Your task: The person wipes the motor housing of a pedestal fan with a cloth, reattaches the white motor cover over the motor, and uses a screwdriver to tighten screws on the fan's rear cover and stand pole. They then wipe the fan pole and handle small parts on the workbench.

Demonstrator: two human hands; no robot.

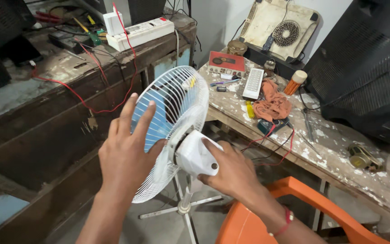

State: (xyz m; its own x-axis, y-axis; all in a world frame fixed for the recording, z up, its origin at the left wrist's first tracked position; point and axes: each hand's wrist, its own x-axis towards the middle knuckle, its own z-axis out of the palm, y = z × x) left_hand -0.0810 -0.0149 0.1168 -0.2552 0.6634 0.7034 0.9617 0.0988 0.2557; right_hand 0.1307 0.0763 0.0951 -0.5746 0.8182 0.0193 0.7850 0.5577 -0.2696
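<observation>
Between two cluttered counters (pixel 339 149), I am steadying a white pedestal fan (pixel 177 113): my left hand (pixel 127 151) is lying open and flat against its rear grille, my right hand (pixel 229 171) is cupping the motor housing behind.

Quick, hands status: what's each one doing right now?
Left hand: open, fingers spread flat against the fan's wire guard.
Right hand: closed around the fan's white motor housing.
</observation>
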